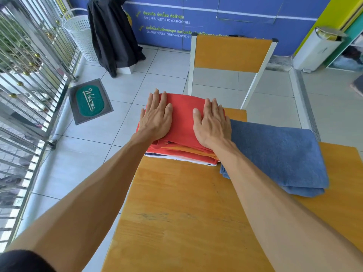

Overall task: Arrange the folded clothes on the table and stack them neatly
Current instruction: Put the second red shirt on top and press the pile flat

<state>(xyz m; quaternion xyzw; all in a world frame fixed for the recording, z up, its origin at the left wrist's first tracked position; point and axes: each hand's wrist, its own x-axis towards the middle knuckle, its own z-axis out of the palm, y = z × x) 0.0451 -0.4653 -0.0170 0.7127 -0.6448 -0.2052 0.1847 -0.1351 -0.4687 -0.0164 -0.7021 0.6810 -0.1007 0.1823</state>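
Now your left hand (156, 116) and right hand (211, 122) lie flat, fingers spread, grip holding nothing, pressing the red garment (182, 118) atop the stack of folded clothes (184, 154) at the surface's (176, 213) far left corner, touching the blue towel (279, 154).

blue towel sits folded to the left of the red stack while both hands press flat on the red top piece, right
Not quite. In the head view the blue towel lies folded to the right of the red stack, not the left, its edge against the stack. The rest holds: the left hand and right hand both press flat on the red top piece.
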